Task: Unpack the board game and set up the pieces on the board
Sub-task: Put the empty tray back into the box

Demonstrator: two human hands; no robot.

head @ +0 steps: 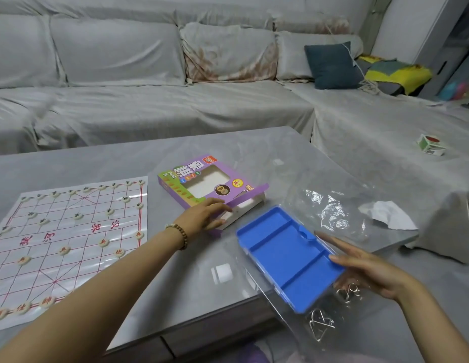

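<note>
A paper board with red grid lines lies flat on the left of the grey table, with several round cream pieces standing on its crossings. The purple game box lies in the middle of the table, its near end flap open. My left hand rests on that open end, fingers spread at the flap. The empty blue tray sits tilted over the table's near right edge. My right hand holds the tray's right side, fingers extended along its rim.
Clear plastic wrapping and a white paper scrap lie at the table's right. Metal wire puzzles in a clear bag hang below the tray. A grey covered sofa runs behind, with a small green-and-red box on it.
</note>
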